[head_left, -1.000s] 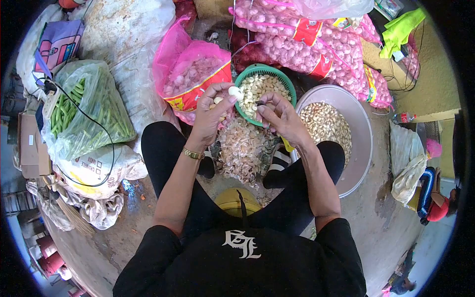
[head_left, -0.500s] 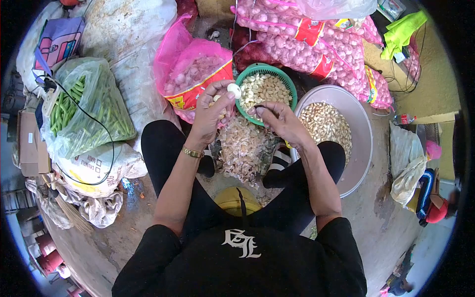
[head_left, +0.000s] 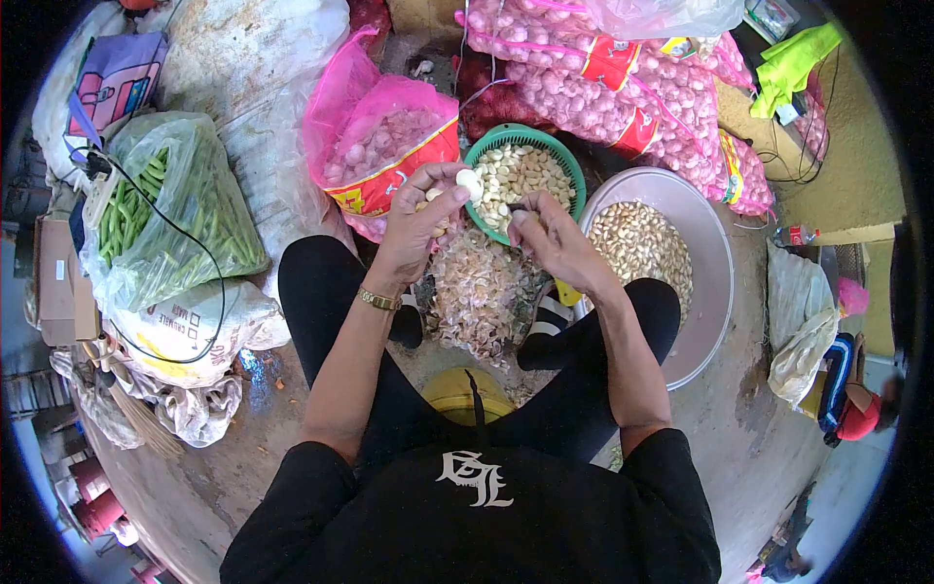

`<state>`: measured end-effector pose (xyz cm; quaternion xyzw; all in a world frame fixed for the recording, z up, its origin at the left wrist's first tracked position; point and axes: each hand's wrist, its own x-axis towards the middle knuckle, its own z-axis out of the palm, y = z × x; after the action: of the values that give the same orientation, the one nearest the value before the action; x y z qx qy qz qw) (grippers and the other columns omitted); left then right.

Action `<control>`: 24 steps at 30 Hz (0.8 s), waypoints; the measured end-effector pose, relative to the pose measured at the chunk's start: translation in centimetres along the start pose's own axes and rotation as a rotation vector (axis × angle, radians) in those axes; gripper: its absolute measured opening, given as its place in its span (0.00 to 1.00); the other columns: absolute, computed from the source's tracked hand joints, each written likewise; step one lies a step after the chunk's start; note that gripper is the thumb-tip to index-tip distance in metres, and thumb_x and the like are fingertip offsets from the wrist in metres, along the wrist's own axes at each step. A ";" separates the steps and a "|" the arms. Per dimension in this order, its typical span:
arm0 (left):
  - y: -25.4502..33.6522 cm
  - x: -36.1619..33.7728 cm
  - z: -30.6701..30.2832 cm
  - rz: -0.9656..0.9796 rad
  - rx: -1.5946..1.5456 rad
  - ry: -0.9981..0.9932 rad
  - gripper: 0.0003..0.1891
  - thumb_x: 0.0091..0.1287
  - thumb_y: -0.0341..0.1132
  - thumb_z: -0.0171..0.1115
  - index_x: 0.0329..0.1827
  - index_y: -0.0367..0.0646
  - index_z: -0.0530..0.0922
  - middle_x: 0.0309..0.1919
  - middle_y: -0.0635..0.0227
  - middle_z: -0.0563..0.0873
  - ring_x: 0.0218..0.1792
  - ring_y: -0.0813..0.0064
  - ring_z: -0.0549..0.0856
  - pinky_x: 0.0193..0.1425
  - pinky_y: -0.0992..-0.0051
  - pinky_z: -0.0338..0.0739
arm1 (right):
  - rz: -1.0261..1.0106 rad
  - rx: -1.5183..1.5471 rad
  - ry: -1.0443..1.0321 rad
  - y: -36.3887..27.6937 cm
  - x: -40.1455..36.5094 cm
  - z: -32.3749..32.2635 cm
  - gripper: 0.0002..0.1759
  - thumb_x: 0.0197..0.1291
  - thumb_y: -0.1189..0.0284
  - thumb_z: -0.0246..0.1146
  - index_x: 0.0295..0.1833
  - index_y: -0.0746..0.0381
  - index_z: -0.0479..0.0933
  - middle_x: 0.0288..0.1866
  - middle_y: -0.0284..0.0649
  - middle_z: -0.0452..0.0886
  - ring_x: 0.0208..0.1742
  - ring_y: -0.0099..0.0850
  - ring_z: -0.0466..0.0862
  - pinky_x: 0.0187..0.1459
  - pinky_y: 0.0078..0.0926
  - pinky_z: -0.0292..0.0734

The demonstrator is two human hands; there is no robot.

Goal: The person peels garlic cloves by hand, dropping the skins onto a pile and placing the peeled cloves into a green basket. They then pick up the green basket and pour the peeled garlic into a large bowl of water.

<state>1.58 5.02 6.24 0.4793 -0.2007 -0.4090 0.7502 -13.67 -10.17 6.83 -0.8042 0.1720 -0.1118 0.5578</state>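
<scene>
Pale garlic cloves [head_left: 469, 182] are in my left hand [head_left: 413, 224], one pinched at the fingertips and more against the palm. My right hand [head_left: 557, 239] is closed on a small knife with a yellow handle [head_left: 567, 292]; its dark blade tip shows by the fingers. Just beyond both hands stands a green basket [head_left: 581, 185] holding peeled cloves. To the right, a pale round tub [head_left: 715, 282] holds many unpeeled cloves. Below the hands lies a heap of garlic skins [head_left: 477, 292] between my feet.
An open pink mesh bag of garlic [head_left: 384, 146] stands at the front left, with stacked garlic bags [head_left: 632, 97] at the back right. Farther left is a plastic bag of green beans [head_left: 175, 214]. A yellow bucket [head_left: 467, 391] sits between my legs.
My left hand and the clove at its fingertips have shifted slightly to the right. My right hand has tilted a little, showing more of the yellow handle.
</scene>
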 end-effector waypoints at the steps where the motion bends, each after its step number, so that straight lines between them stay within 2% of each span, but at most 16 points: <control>1: 0.0 -0.1 -0.1 -0.040 -0.019 -0.036 0.17 0.69 0.33 0.63 0.60 0.41 0.75 0.30 0.76 0.80 0.24 0.92 0.75 0.22 0.89 0.66 | 0.178 0.198 -0.092 -0.7 -0.1 -0.3 0.13 0.72 0.67 0.57 0.53 0.64 0.70 0.36 0.32 0.75 0.35 0.18 0.73 0.37 0.18 0.71; 2: 0.0 -0.1 0.1 -0.041 -0.019 -0.037 0.17 0.69 0.33 0.63 0.60 0.41 0.75 0.30 0.76 0.80 0.24 0.92 0.75 0.22 0.89 0.66 | 0.179 0.199 -0.090 -0.7 0.1 -0.2 0.13 0.72 0.67 0.57 0.53 0.64 0.70 0.36 0.32 0.75 0.35 0.18 0.73 0.37 0.18 0.71; 4: 0.1 -0.3 0.6 -0.102 -0.135 -0.100 0.17 0.72 0.37 0.60 0.61 0.42 0.75 0.27 0.78 0.77 0.23 0.92 0.73 0.21 0.89 0.64 | -0.078 0.361 -0.019 -0.7 0.5 0.2 0.11 0.72 0.69 0.57 0.51 0.65 0.73 0.32 0.34 0.77 0.32 0.20 0.76 0.33 0.20 0.72; 8: -0.6 -0.2 1.0 -0.122 -0.121 -0.108 0.19 0.74 0.41 0.57 0.62 0.42 0.75 0.26 0.79 0.75 0.22 0.92 0.72 0.21 0.89 0.63 | -0.075 0.151 0.038 -1.7 0.5 0.2 0.13 0.69 0.68 0.60 0.50 0.66 0.74 0.30 0.37 0.78 0.31 0.24 0.77 0.33 0.25 0.73; 10: -1.1 -0.2 1.0 -0.140 -0.088 -0.137 0.20 0.75 0.40 0.54 0.65 0.40 0.71 0.39 0.72 0.81 0.27 0.91 0.76 0.21 0.91 0.65 | -0.328 -0.105 0.177 -1.6 0.6 0.3 0.15 0.65 0.66 0.65 0.47 0.67 0.74 0.29 0.44 0.78 0.29 0.32 0.78 0.32 0.31 0.73; 11: -1.1 -0.1 1.0 -0.141 -0.087 -0.137 0.20 0.75 0.40 0.54 0.65 0.40 0.71 0.39 0.72 0.81 0.27 0.91 0.76 0.21 0.91 0.65 | -0.328 -0.104 0.178 -1.7 0.6 0.3 0.15 0.65 0.66 0.65 0.47 0.67 0.74 0.29 0.44 0.78 0.29 0.32 0.78 0.32 0.31 0.73; 13: -1.3 -0.1 0.9 -0.170 -0.059 -0.140 0.20 0.75 0.41 0.54 0.64 0.40 0.72 0.39 0.73 0.82 0.28 0.91 0.77 0.22 0.91 0.67 | -0.315 -0.197 0.168 -1.8 0.5 0.1 0.19 0.60 0.63 0.69 0.45 0.68 0.74 0.28 0.50 0.78 0.28 0.42 0.79 0.32 0.36 0.73; 16: -1.1 -0.2 1.1 -0.174 -0.074 -0.184 0.20 0.75 0.41 0.55 0.64 0.40 0.72 0.39 0.73 0.82 0.28 0.91 0.78 0.24 0.91 0.69 | -0.276 -0.286 0.155 -1.7 0.3 0.0 0.21 0.59 0.60 0.69 0.43 0.67 0.73 0.27 0.52 0.78 0.27 0.48 0.80 0.30 0.39 0.73; 17: -1.1 -0.2 1.3 -0.176 -0.072 -0.185 0.20 0.75 0.41 0.55 0.64 0.40 0.72 0.39 0.73 0.82 0.28 0.91 0.78 0.24 0.91 0.69 | -0.275 -0.285 0.157 -1.8 0.3 0.0 0.21 0.59 0.60 0.69 0.43 0.67 0.73 0.27 0.52 0.78 0.27 0.48 0.80 0.30 0.39 0.73; 19: -1.2 -0.3 1.9 -0.124 -0.080 -0.107 0.19 0.73 0.40 0.59 0.62 0.42 0.75 0.33 0.77 0.80 0.24 0.92 0.73 0.23 0.90 0.65 | -0.245 -0.370 0.176 -2.0 0.1 0.1 0.23 0.59 0.56 0.69 0.42 0.67 0.73 0.26 0.52 0.78 0.28 0.50 0.81 0.30 0.41 0.74; 24: -1.7 -0.1 1.7 -0.108 -0.039 -0.069 0.18 0.72 0.37 0.60 0.61 0.41 0.76 0.35 0.75 0.81 0.24 0.91 0.73 0.23 0.89 0.66 | -0.314 -0.512 0.232 -1.8 0.2 0.1 0.24 0.58 0.54 0.68 0.42 0.66 0.74 0.26 0.52 0.79 0.27 0.50 0.82 0.28 0.42 0.75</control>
<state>-0.42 3.83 5.50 0.4601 -0.1924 -0.4690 0.7289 -13.21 -9.58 8.43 -0.9170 0.1308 -0.2403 0.2902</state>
